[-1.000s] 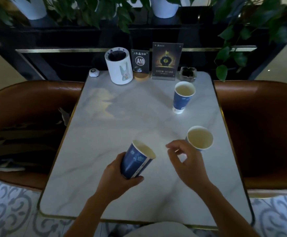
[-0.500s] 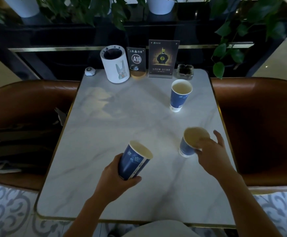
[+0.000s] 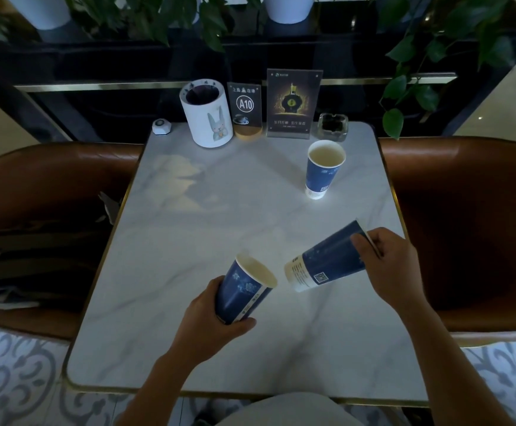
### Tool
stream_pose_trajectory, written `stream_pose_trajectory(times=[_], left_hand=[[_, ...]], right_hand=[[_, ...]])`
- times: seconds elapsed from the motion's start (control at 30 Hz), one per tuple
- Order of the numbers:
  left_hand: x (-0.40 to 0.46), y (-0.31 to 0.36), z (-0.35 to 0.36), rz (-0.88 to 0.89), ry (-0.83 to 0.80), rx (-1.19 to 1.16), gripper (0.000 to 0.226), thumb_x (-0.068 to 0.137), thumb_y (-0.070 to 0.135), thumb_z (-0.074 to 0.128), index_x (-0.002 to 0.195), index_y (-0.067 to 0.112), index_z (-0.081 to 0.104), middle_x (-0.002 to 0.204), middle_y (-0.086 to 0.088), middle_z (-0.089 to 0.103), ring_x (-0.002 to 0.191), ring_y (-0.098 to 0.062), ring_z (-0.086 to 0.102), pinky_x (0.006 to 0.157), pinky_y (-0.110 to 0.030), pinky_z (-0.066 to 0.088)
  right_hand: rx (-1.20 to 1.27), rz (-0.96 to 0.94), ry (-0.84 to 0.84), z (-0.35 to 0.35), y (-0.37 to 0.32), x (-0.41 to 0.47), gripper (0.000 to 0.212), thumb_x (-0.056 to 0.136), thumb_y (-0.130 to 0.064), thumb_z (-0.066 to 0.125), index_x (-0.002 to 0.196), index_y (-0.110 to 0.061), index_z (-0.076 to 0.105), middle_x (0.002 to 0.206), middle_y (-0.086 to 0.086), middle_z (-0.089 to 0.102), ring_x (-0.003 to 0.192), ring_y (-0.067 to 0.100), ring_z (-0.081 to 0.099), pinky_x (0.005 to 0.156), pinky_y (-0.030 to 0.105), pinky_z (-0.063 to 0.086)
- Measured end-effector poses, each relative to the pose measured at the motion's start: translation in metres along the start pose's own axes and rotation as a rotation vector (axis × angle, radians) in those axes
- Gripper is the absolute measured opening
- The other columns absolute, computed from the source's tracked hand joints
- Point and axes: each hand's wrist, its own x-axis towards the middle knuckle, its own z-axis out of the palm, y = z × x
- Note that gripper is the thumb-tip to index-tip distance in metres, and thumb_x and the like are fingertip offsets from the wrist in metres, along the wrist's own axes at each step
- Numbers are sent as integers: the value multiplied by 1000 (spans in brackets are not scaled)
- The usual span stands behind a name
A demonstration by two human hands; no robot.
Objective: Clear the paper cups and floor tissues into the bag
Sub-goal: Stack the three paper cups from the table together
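My left hand (image 3: 210, 321) grips a blue paper cup (image 3: 244, 289) by its lower half, tilted with its mouth up and to the right. A second blue paper cup (image 3: 327, 261) is held at its rim by my right hand (image 3: 391, 265); it lies almost on its side above the table, its white base pointing at the first cup's mouth. The third blue paper cup (image 3: 322, 169) stands upright at the far right of the marble table (image 3: 189, 241). No bag or floor tissues are in view.
Along the table's far edge stand a white rabbit-print holder (image 3: 207, 115), an A10 sign (image 3: 246, 110), a menu card stand (image 3: 293, 104), a glass ashtray (image 3: 332, 126) and a call button (image 3: 161, 127). Brown leather seats (image 3: 465, 210) flank both sides; dark things lie on the left seat.
My right hand closed on the near-right cup, lifted it off the table and tipped it sideways toward the cup in my left hand. The left hand has stayed nearly still.
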Motion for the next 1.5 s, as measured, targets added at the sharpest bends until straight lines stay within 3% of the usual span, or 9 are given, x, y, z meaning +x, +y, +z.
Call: stream_pose_trajectory(times=[0.1, 0.27, 0.5, 0.67, 0.8, 0.93, 1.07, 1.3, 1.5], left_hand=[[-2, -2, 0, -7, -13, 33, 78, 57, 58, 84, 122, 36, 45, 104, 18, 65, 87, -5, 66, 68, -22, 57], [-3, -2, 2, -17, -53, 147, 78, 56, 65, 79, 120, 43, 40, 106, 18, 63, 87, -5, 64, 75, -27, 58], [-2, 7, 11, 24, -79, 219, 90, 56, 69, 75, 131, 38, 38, 118, 15, 63, 94, -8, 63, 83, -30, 56], [-2, 10, 14, 35, -90, 233, 91, 54, 71, 75, 131, 38, 40, 116, 16, 64, 93, -6, 64, 82, -28, 56], [-2, 12, 14, 57, -119, 241, 89, 55, 69, 75, 131, 39, 40, 118, 17, 63, 95, -4, 62, 84, -26, 53], [-1, 18, 15, 81, -137, 244, 85, 56, 67, 76, 129, 42, 40, 117, 19, 63, 95, -2, 60, 84, -25, 52], [0, 26, 18, 109, -137, 230, 86, 55, 64, 78, 130, 43, 42, 116, 20, 63, 95, -2, 61, 83, -21, 51], [3, 29, 16, 122, -131, 223, 87, 55, 64, 79, 130, 42, 42, 117, 19, 64, 96, -2, 61, 89, -26, 53], [6, 28, 15, 121, -120, 225, 87, 53, 65, 79, 130, 43, 42, 116, 21, 64, 95, -2, 61, 88, -26, 53]], right_hand=[[45, 12, 51, -3, -5, -1, 21, 93, -25, 58, 77, -10, 57, 64, -7, 58, 60, 5, 57, 45, 10, 42], [184, 40, 95, -5, -20, -4, 17, 94, -23, 55, 81, -13, 57, 68, -11, 59, 65, 5, 58, 52, 5, 45], [268, 60, -155, 14, -29, -14, 21, 93, -26, 56, 83, -10, 64, 70, -6, 66, 64, -5, 63, 51, 6, 46], [370, 217, -371, 18, -29, -15, 32, 94, -31, 54, 82, -5, 68, 73, 9, 71, 64, 16, 68, 55, 14, 49], [454, 341, -471, 20, -35, -22, 27, 94, -34, 54, 87, -15, 71, 82, 6, 75, 75, 17, 73, 64, 26, 56], [475, 363, -567, 24, -44, -28, 30, 95, -32, 52, 91, -9, 70, 86, 10, 75, 81, 22, 73, 76, 38, 58], [428, 329, -703, 38, -57, -42, 39, 98, -35, 45, 89, -6, 70, 86, 13, 75, 80, 25, 73, 78, 37, 57], [424, 392, -738, 50, -59, -42, 46, 97, -44, 42, 94, -8, 69, 89, 12, 74, 83, 23, 73, 84, 40, 58], [410, 388, -734, 52, -59, -41, 47, 97, -44, 40, 97, -6, 68, 90, 12, 74, 83, 22, 72, 79, 32, 58]])
